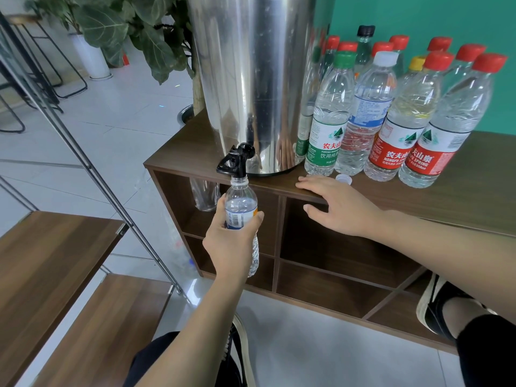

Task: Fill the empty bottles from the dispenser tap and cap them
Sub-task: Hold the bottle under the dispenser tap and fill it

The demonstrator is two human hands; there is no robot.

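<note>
I am gripping the open bottle (240, 210) in my left hand (231, 238), mouth under the tap (233, 162); my right hand (339, 205) is resting flat, released, beside the loose cap (343, 178); I am keeping the neck centred.

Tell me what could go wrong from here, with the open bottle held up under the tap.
1. The left hand holds the open bottle in mid-air under the black tap; if its narrow mouth drifts off the spout, water would likely spill into the shelf below.
2. The loose white cap lies near the cabinet top's front edge, beside the right hand; a nudge could knock it off.
</note>
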